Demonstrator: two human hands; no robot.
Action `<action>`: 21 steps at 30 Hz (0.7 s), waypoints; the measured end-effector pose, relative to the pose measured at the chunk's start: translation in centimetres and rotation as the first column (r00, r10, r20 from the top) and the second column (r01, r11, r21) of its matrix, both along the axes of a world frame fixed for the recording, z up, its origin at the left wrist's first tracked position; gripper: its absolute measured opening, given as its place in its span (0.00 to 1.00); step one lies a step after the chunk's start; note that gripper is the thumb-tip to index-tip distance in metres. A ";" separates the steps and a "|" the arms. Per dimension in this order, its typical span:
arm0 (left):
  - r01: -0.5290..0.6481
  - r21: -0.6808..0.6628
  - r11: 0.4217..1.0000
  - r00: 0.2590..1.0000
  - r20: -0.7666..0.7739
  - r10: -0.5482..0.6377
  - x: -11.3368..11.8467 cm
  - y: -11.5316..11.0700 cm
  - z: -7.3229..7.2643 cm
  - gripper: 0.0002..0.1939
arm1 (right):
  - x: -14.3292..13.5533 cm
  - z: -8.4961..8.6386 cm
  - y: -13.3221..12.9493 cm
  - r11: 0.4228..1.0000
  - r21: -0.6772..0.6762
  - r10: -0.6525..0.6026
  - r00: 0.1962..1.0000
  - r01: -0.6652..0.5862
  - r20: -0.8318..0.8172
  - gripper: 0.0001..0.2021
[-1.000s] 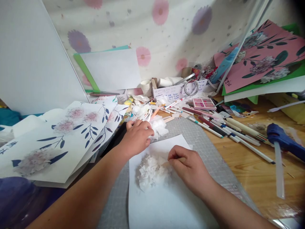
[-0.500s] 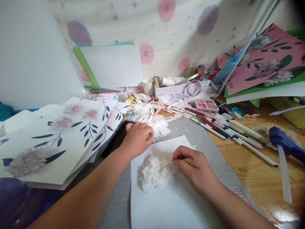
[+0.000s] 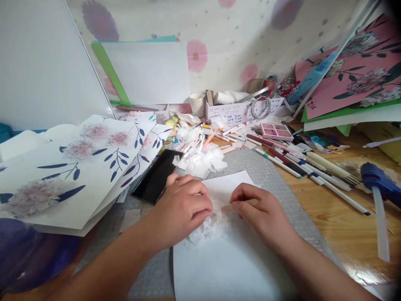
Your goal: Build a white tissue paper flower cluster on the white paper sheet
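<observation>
A fluffy white paper flower [image 3: 214, 228] lies on a white sheet of paper [image 3: 219, 271], partly covered by my left hand [image 3: 184, 209]. The fingers of that hand are pinched together at the flower's upper left; whatever sits between the fingertips is hidden. On the flower's other side, my right hand [image 3: 263, 209] grips a flat wooden craft stick [image 3: 231, 207], its tip at the petals. Beyond the sheet is a heap of torn white tissue paper pieces [image 3: 203, 161].
Under the sheet lies a grey cutting mat [image 3: 269, 167]. A black phone [image 3: 158, 175] rests left of the tissue heap. Finished flower pictures [image 3: 94, 167] are stacked at left. Pens [image 3: 332, 190] and a blue glue gun [image 3: 380, 182] lie at right, with paper cups [image 3: 197, 104] behind.
My left hand has come back from the tissue heap to the flower, uncovering the phone. My right hand still holds the craft stick beside the flower. The view has shifted slightly.
</observation>
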State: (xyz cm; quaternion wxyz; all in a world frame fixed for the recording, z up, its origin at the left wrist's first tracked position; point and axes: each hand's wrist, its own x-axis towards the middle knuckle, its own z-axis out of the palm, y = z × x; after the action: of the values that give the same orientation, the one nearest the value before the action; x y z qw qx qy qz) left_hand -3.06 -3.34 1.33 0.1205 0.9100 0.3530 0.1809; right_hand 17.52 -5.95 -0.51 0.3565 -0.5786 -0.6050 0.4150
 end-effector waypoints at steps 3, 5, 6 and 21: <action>0.036 0.042 0.998 0.999 0.001 -0.036 0.1 -0.2 0.0 0.11 | 0.3 0.0 -0.3 0.997 0.032 -0.069 0.996 0.071 -0.054 0.04; 0.051 0.067 0.996 0.999 -0.012 -0.050 0.2 -0.1 -0.1 0.11 | 0.4 0.0 -0.6 0.988 0.057 -0.134 0.985 0.141 -0.108 0.04; 0.057 0.077 0.995 0.998 -0.020 -0.056 0.2 -0.1 -0.2 0.11 | 0.5 0.0 -0.8 0.984 0.076 -0.149 0.980 0.160 -0.133 0.05; 0.016 0.056 0.998 0.999 -0.050 -0.013 0.4 -0.1 -0.8 0.04 | -1.2 -0.3 -0.9 0.870 0.419 0.099 0.924 -0.261 0.370 0.07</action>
State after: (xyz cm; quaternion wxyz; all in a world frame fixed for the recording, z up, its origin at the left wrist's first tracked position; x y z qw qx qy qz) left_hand -2.61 -3.41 0.57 0.0873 0.9198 0.3441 0.1671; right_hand 16.36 -6.80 -0.77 0.3339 -0.4799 -0.7896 0.1864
